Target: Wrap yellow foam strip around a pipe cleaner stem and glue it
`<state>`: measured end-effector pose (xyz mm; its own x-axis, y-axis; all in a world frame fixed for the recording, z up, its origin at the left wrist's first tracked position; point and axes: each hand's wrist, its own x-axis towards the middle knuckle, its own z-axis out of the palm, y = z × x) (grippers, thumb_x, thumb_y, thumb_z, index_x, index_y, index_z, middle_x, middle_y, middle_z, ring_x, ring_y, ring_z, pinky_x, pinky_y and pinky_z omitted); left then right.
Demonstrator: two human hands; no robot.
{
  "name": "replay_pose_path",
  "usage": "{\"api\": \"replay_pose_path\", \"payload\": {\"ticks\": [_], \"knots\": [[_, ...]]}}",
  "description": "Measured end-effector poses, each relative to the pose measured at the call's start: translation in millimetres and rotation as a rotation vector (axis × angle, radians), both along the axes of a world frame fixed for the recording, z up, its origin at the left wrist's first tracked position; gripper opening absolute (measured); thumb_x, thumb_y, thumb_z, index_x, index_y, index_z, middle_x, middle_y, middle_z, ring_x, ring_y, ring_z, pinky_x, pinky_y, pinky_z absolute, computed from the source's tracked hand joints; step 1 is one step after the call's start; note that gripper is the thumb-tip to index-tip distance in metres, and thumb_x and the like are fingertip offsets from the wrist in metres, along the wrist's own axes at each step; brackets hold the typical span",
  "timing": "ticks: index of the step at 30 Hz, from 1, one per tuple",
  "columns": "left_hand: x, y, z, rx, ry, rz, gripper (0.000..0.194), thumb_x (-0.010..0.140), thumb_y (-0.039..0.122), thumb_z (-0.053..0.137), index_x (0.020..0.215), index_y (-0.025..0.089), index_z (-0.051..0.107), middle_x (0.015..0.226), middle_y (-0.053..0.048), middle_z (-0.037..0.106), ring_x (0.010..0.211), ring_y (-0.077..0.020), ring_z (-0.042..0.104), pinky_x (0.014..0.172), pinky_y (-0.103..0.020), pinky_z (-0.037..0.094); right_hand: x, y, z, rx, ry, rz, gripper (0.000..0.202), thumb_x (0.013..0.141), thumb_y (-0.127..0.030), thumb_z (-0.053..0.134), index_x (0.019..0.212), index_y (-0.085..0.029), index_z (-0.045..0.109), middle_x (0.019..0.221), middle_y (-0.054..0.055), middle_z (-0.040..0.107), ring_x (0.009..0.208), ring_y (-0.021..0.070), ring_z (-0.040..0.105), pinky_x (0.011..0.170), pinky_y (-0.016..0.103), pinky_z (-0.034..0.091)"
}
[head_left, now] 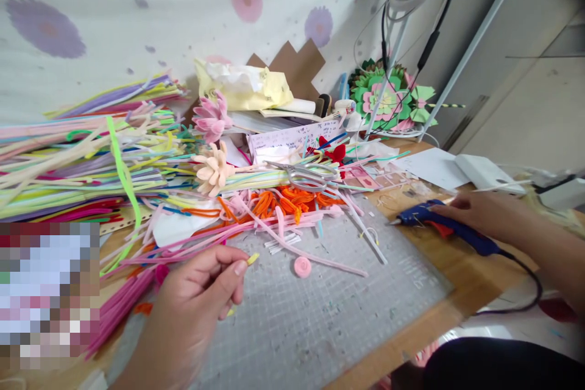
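My left hand (201, 298) is closed, pinching a short yellow piece of pipe cleaner (253, 259) between thumb and forefinger. Another bit of yellow shows below its curled fingers. To the right, my right hand (475, 210) grips the top of a blue hot glue gun (420, 212) with an orange-red trigger, its nozzle pointing left. Some of this hand's fingers are hidden behind the gun. A small pink coil (302, 267) lies on the grey cutting mat (320, 329) between the hands. Pink pipe cleaners (315, 256) lie beyond it.
Bundles of coloured pipe cleaners (82, 158) fill the left side. Scissors (306, 177) rest on the heap behind the mat, near a peach flower (213, 169) and a pink flower (212, 116). The glue gun's cord (532, 280) loops down by the wooden table edge (388, 341).
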<state>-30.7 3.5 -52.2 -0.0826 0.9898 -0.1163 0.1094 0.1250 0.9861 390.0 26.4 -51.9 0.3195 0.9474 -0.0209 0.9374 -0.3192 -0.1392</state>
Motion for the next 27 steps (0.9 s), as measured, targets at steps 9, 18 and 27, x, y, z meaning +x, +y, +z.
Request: {"api": "replay_pose_path", "payload": {"ticks": [9, 18, 27], "knots": [[-10, 2, -7.2, 0.024, -0.058, -0.042, 0.009, 0.074, 0.029, 0.066, 0.076, 0.02, 0.065, 0.045, 0.007, 0.054, 0.04, -0.006, 0.04, 0.039, -0.014, 0.032, -155, 9, 4.8, 0.237, 0.273, 0.856, 0.016, 0.087, -0.019, 0.052, 0.083, -0.018, 0.068, 0.083, 0.005, 0.065, 0.076, 0.0147, 0.059, 0.071, 0.024, 0.044], [-6, 4, -6.2, -0.009, -0.073, -0.05, 0.009, 0.076, 0.029, 0.063, 0.074, 0.02, 0.063, 0.046, 0.007, 0.053, 0.04, -0.006, 0.039, 0.04, -0.014, 0.033, -216, 43, -20.7, 0.111, 0.158, 0.92, 0.015, 0.082, -0.018, 0.058, 0.083, -0.02, 0.072, 0.087, 0.005, 0.064, 0.08, 0.0178, 0.058, 0.066, 0.025, 0.04], [-7, 5, -7.7, -0.008, -0.106, -0.098, 0.009, 0.079, 0.027, 0.06, 0.074, 0.02, 0.061, 0.049, 0.007, 0.054, 0.041, -0.0053, 0.041, 0.039, -0.013, 0.033, -214, 42, -16.4, 0.082, 0.114, 0.871, 0.021, 0.089, -0.015, 0.045, 0.079, -0.014, 0.063, 0.086, 0.007, 0.059, 0.071, 0.0148, 0.055, 0.062, 0.025, 0.036]]}}
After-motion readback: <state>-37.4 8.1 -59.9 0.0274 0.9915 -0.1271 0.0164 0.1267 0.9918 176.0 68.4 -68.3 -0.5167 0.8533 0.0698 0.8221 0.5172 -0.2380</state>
